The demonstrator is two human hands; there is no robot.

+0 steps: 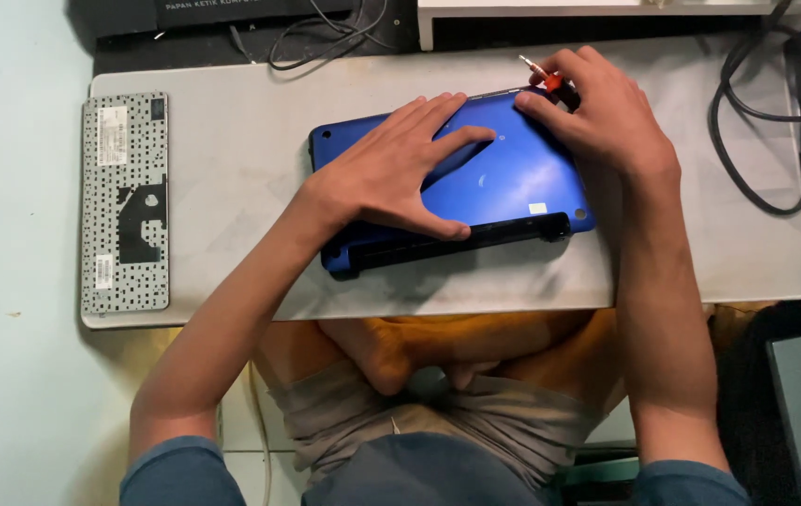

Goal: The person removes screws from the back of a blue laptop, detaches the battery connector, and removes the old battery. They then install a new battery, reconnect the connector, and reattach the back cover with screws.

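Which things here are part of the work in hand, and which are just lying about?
In hand:
- blue laptop, lid shut, pressed flat by the left hand
- small red-handled tool, gripped by the right hand at the laptop's far edge

Lying about:
- removed keyboard, face down at the table's left end
- black cables on the right

A low grey table stands on a pale floor, black cables trailing at the back.
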